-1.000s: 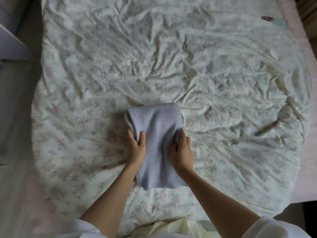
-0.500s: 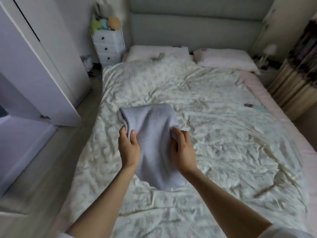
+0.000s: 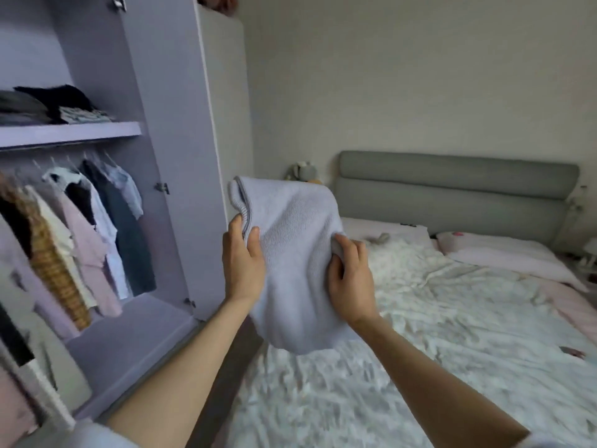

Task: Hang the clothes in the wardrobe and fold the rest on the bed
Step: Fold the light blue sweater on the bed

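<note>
Left hand [image 3: 243, 263]: fingers pinching the ribbed edge of the folded knit [image 3: 297, 253].
Right hand [image 3: 350, 282]: fingers gripping its opposite side.
Knit: soft, light, floppy; held above the bed [image 3: 452, 334]; best supported underneath.
Wardrobe [image 3: 155, 124]: open, beyond left.

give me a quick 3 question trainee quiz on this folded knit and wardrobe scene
1. True or false: the folded lilac knit is lying flat on the bed.
2. Which hands grip the knit? A) left only B) right only C) both
3. What sits on the wardrobe shelf above the hanging clothes?

Key
1. False: it is held up in the air.
2. C: the left hand and the right hand each pinch a side edge.
3. Folded clothes.
</note>
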The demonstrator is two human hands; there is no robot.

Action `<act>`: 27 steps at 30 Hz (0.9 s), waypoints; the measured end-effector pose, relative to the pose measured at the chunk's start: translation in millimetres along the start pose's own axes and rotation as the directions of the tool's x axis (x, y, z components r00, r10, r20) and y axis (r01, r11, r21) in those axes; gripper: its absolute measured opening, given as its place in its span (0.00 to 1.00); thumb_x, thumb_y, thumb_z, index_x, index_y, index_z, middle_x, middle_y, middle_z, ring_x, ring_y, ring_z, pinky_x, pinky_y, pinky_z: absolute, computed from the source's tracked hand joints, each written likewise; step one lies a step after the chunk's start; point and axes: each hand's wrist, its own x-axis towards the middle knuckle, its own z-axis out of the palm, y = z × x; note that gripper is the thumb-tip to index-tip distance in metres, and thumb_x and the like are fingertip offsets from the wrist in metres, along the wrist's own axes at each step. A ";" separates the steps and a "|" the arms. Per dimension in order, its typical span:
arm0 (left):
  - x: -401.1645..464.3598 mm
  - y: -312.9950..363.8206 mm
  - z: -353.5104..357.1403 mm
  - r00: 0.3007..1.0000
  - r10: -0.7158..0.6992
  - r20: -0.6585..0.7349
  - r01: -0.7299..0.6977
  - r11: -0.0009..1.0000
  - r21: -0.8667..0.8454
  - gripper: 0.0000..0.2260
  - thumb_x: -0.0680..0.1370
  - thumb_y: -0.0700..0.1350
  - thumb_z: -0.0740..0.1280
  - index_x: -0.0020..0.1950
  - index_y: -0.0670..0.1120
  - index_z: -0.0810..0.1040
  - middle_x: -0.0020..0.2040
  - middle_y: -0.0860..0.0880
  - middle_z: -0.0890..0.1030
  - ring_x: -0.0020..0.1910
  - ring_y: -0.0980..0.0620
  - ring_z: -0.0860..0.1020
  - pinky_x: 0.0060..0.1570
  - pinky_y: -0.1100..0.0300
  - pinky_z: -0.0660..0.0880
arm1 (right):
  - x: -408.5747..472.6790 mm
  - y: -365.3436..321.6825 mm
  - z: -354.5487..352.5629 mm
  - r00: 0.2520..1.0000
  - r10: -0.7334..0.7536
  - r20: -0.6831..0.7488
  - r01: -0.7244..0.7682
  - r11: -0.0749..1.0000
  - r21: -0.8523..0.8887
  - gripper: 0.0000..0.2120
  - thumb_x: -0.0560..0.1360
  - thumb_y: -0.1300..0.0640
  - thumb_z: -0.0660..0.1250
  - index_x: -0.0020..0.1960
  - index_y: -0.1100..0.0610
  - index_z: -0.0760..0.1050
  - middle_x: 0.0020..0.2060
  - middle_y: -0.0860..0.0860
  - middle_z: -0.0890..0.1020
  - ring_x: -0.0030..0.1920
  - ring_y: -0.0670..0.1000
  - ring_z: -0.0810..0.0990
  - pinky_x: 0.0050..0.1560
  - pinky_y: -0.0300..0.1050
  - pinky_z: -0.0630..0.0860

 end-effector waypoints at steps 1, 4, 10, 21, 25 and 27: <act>15.9 0.3 -20.3 0.999 0.028 -0.018 -0.028 1.000 -0.003 0.18 0.82 0.47 0.56 0.71 0.45 0.64 0.61 0.44 0.73 0.58 0.48 0.72 0.59 0.54 0.69 | 7.9 -17.2 15.8 0.999 -0.030 -0.019 0.030 0.999 0.012 0.17 0.78 0.64 0.60 0.66 0.61 0.69 0.54 0.55 0.72 0.46 0.52 0.75 0.44 0.44 0.73; 67.0 -8.6 -89.9 0.993 0.110 -0.053 -0.111 0.994 -0.023 0.17 0.82 0.47 0.56 0.71 0.46 0.64 0.59 0.51 0.70 0.53 0.58 0.68 0.52 0.68 0.63 | 27.8 -77.1 74.7 0.993 -0.081 -0.083 0.087 0.994 0.071 0.17 0.78 0.64 0.60 0.67 0.60 0.69 0.54 0.54 0.72 0.47 0.45 0.72 0.46 0.35 0.68; 159.0 -31.2 -214.1 0.974 0.223 -0.034 -0.221 0.974 0.059 0.17 0.82 0.45 0.58 0.71 0.44 0.64 0.61 0.50 0.70 0.57 0.58 0.67 0.51 0.73 0.59 | 56.0 -175.7 190.5 0.984 -0.051 -0.172 0.080 0.983 0.166 0.16 0.78 0.62 0.60 0.66 0.57 0.69 0.56 0.50 0.71 0.42 0.37 0.67 0.43 0.37 0.66; 258.7 -104.7 -307.4 0.963 0.255 -0.089 -0.239 0.958 0.156 0.17 0.82 0.45 0.58 0.71 0.45 0.65 0.59 0.47 0.71 0.52 0.58 0.68 0.47 0.76 0.60 | 100.1 -240.6 327.4 0.989 -0.117 -0.086 0.136 0.957 0.257 0.16 0.79 0.63 0.59 0.66 0.58 0.69 0.55 0.48 0.70 0.48 0.37 0.68 0.53 0.36 0.67; 304.9 -130.0 -315.0 0.959 0.264 -0.101 -0.242 0.953 0.184 0.17 0.82 0.46 0.57 0.71 0.45 0.65 0.64 0.45 0.71 0.61 0.51 0.69 0.55 0.68 0.61 | 127.7 -245.5 375.4 0.990 -0.115 -0.081 0.133 0.948 0.288 0.16 0.79 0.64 0.59 0.66 0.59 0.69 0.53 0.46 0.69 0.46 0.36 0.67 0.49 0.22 0.64; 331.9 -145.2 -312.4 0.955 0.268 -0.124 -0.243 0.952 0.187 0.17 0.82 0.46 0.57 0.71 0.45 0.64 0.65 0.44 0.70 0.64 0.49 0.68 0.58 0.65 0.61 | 147.7 -244.1 401.9 0.989 -0.122 -0.085 0.142 0.944 0.298 0.16 0.78 0.64 0.59 0.65 0.59 0.69 0.54 0.47 0.69 0.45 0.37 0.68 0.47 0.24 0.64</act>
